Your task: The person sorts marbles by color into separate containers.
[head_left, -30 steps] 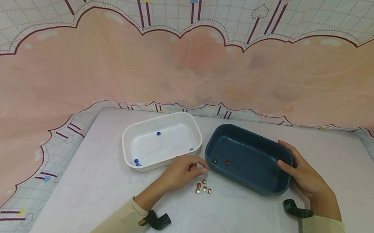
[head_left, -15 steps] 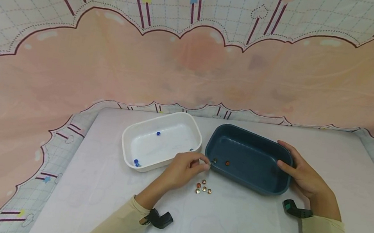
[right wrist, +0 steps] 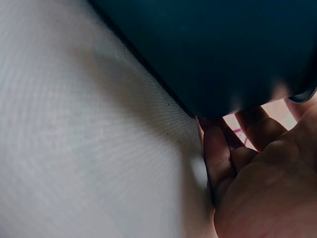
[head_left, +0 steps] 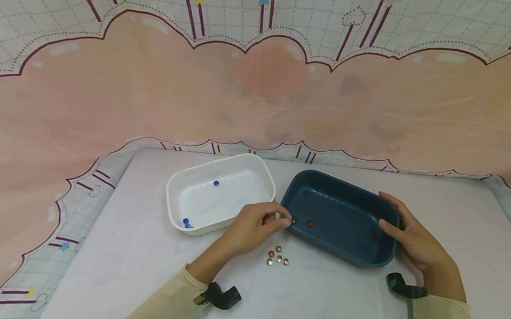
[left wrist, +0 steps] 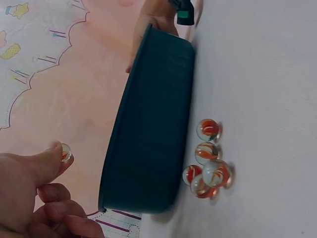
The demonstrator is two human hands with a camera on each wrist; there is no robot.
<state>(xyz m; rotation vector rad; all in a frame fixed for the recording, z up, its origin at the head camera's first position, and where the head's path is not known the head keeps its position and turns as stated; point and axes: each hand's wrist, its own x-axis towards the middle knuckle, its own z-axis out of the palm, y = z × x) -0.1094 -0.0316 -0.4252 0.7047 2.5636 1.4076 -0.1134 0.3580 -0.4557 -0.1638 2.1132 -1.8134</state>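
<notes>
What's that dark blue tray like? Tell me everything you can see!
The dark blue tray is rectangular, with rounded corners and a thin edge, perhaps smooth plastic. It sits open side up on the white surface, turned at an angle beside the white tray. The right hand grips its right end, thumb over the edge. Two marbles show inside, toward its left end. The left hand is there, maybe touching.

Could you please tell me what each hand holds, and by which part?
The left hand pinches a glass marble between thumb and fingertip; the right hand holds the dark blue tray by its right end.
</notes>
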